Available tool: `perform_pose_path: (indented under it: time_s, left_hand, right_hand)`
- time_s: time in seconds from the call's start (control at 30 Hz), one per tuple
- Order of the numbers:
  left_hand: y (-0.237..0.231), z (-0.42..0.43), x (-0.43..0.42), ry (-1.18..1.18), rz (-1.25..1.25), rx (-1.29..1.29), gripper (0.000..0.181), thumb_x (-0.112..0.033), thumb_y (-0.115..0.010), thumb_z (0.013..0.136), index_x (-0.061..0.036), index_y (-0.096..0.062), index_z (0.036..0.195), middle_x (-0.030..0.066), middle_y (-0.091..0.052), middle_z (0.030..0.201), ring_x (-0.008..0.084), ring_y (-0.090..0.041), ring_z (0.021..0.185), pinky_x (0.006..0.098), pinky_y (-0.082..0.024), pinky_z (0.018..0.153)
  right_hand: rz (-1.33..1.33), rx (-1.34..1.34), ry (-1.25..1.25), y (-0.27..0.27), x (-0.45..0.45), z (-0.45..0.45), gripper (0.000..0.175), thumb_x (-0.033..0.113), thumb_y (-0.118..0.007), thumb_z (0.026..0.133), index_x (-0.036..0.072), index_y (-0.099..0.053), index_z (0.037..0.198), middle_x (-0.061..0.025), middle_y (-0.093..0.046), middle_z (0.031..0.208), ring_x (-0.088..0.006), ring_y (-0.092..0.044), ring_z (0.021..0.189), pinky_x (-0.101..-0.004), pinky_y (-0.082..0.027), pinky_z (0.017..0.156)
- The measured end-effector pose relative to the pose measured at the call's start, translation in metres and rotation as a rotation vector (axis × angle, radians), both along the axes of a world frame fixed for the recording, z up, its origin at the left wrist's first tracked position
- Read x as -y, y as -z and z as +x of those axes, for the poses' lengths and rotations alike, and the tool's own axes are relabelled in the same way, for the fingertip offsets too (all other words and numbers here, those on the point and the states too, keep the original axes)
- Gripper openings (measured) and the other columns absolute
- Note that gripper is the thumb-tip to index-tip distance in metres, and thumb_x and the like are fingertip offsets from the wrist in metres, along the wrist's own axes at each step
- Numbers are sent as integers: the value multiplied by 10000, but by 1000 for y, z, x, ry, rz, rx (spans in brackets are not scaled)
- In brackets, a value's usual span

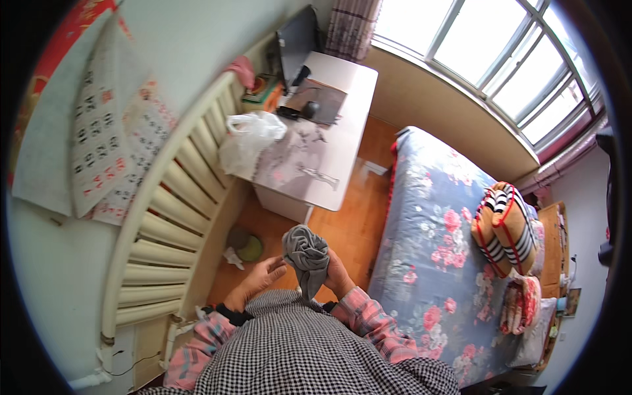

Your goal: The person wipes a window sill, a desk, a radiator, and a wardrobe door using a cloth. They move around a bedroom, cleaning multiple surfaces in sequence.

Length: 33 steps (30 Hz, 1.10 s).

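Note:
A bunched, twisted grey cloth (306,249) is held up in front of my body, with a rosette-like top and a tail hanging down. My right hand (339,272) grips it from the right side, and its fingers are partly hidden behind the fabric. On the other side, my left hand (259,280) is beside the cloth with thumb and fingers apart and nothing in it. Whether its fingertips touch the fabric, I cannot tell. Below both hands is the checked apron (296,345) that I wear.
A white desk (340,192) ahead carries a monitor (298,42), a mouse (310,109) and a white plastic bag (254,140). Left runs a cream radiator (168,234), with a bin (252,248) near it. At right, a floral-covered bed (424,237) holds folded striped bedding (508,229).

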<state>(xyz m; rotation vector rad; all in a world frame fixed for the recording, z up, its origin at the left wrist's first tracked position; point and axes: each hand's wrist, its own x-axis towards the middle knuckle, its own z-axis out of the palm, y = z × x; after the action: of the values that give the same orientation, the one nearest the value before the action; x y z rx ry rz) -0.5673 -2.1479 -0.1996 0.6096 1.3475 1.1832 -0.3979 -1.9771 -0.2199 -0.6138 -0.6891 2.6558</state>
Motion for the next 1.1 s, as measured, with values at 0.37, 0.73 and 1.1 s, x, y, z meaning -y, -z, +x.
perform_pose_path:
  time_s: [0.37, 0.73, 1.1]
  left_hand:
    - [0, 63, -216, -288, 81, 195, 227, -93, -590, 1035, -14, -683, 1226, 19, -725, 1114, 122, -675, 1005, 292, -530, 929]
    - [17, 31, -343, 182, 516, -1008, 655, -246, -864, 767, -147, -629, 1370, 257, -264, 1623, 458, -311, 1486, 502, -325, 1207]
    - [96, -48, -392, -341, -167, -1295, 646, 90, -690, 736, -116, -596, 1341, 238, -266, 1615, 491, -286, 1472, 527, -338, 1186]
  right_hand:
    - [-201, 60, 140, 8, -131, 61, 649, 580, -338, 1079, 65, -561, 1404, -105, -648, 1349, -229, -644, 1182, -398, -509, 1061]
    - [-37, 273, -87, 0, -294, 20, 555, 450, -376, 1110, 37, -490, 1462, -81, -565, 1441, -209, -571, 1267, -371, -444, 1105]
    - [554, 719, -249, 41, -442, 65, 480, 342, -516, 1080, 55, -526, 1465, -83, -638, 1360, -205, -588, 1259, -390, -495, 1010]
